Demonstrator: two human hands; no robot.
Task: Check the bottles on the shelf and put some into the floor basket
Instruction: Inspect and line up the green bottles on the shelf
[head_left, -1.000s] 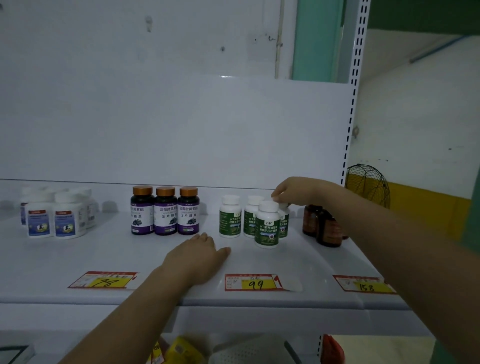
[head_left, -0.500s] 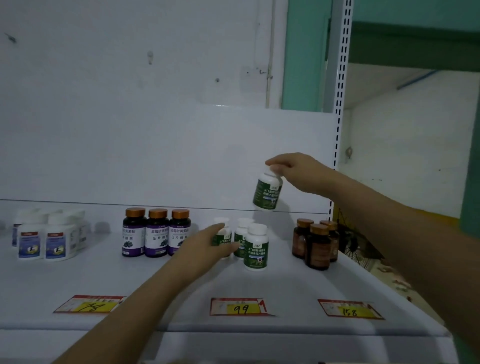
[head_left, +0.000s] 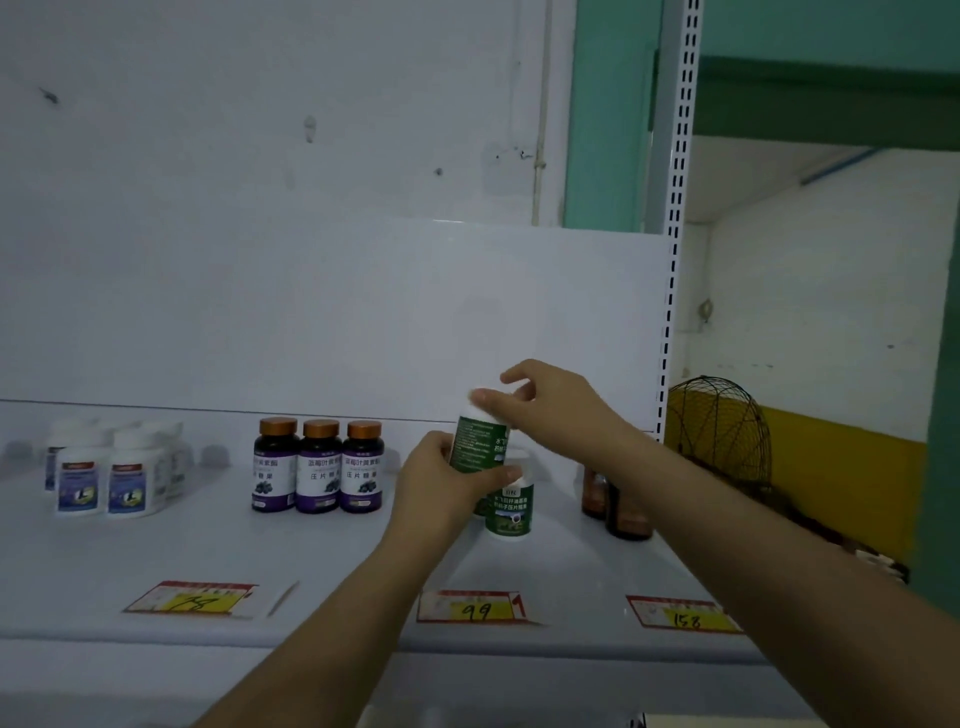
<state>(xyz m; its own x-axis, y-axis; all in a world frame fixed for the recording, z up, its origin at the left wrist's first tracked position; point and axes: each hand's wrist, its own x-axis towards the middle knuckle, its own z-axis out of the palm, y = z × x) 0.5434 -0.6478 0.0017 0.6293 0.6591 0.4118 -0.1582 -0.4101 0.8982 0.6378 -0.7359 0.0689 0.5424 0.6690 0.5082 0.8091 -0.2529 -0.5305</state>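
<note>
A white bottle with a green label (head_left: 478, 444) is held upright above the white shelf (head_left: 156, 561). My left hand (head_left: 441, 480) grips its lower body from the left. My right hand (head_left: 545, 402) pinches its white cap from above. Just below stands another green-label bottle (head_left: 511, 512) on the shelf, with more of the same kind partly hidden behind my hands. The floor basket is out of view.
Three purple-label bottles with orange caps (head_left: 319, 467) stand left of my hands, white bottles with blue labels (head_left: 109, 475) far left, brown bottles (head_left: 621, 506) right. Price tags 99 (head_left: 475, 608) and 158 (head_left: 683, 616) lie at the shelf's front. A wire basket (head_left: 719, 431) sits beyond the upright.
My right hand lifted a green-label bottle off the shelf, then lowered it toward the middle. My left hand rose from the shelf and took hold of its body.
</note>
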